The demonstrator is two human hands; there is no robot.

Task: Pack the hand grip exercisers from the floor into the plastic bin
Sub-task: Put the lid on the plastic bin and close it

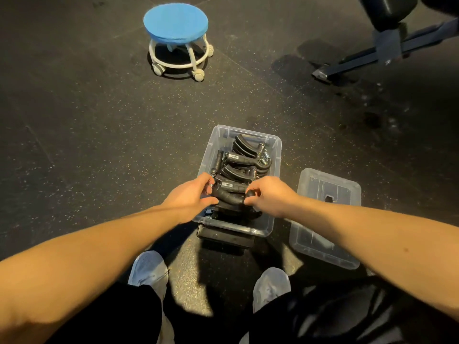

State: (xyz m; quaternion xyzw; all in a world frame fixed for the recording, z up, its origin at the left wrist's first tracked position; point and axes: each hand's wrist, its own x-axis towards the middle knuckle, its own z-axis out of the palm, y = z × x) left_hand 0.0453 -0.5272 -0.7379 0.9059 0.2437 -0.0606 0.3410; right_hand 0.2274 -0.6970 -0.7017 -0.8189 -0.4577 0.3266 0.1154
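reaching over the near end of the plastic bin, both hands meet on one black hand grip exerciser. left hand: fingers curled around the exerciser's left end, thumb below it, closed in a grip. right hand: fingertips pinched on the right end of the same exerciser, also closed on it. exerciser lies crosswise between the two hands, at or just above the top of the pile; cannot tell whether it rests on the pile or is held clear.

beyond the hands, inside the bin: several more exercisers, black handles stacked close, metal springs showing toward the far right corner. bin is clear-walled and sits on a dark speckled floor.

just right of the right hand: clear lid lying flat on the floor, beside the bin, apart from it.

under the near edge of the bin, below the hands: a dark flat object, kind not clear.

far beyond the left hand: low blue-topped stool on white castors. far beyond the right hand: dark bench frame. nearest the camera, between the forearms: two light grey shoes.
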